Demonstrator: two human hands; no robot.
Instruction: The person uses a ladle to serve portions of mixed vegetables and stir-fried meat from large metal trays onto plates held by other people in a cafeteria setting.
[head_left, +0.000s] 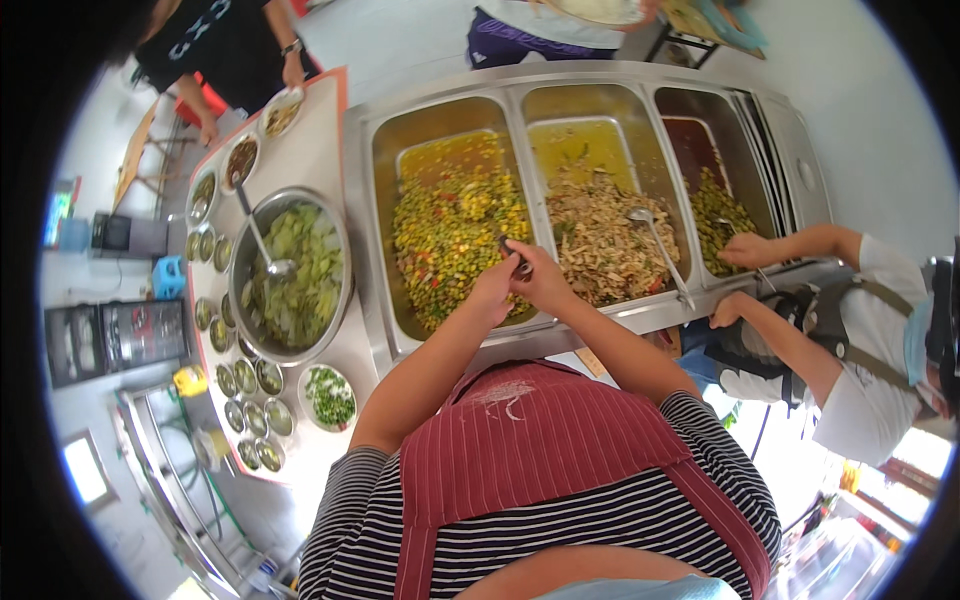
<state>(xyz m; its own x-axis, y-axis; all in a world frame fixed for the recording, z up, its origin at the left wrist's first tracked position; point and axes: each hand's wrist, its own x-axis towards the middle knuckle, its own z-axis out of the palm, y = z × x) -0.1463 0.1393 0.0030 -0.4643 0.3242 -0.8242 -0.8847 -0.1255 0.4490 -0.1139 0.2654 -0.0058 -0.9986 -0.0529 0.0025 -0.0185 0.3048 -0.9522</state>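
My left hand (495, 289) and my right hand (546, 279) meet over the near right part of a steel food pan (386, 225). Between their fingers is a small dark handle (524, 268), and both hands grip it. Whatever it joins is hidden by my hands. Chopped green beans with corn and red bits (450, 240) lie in that pan, with yellowish liquid at its far end. The middle pan (585, 96) has shredded pale food (600, 240) in it, and a steel serving spoon (660, 247) leans over its near edge.
A co-worker's hand (750, 251) is at a spoon in the right pan (742, 116). On the left table (315, 135) stand a large steel bowl (341, 300) of greens with a ladle (259, 232), a bowl of chopped scallions (330, 397) and several small dishes (255, 418). Two people stand across.
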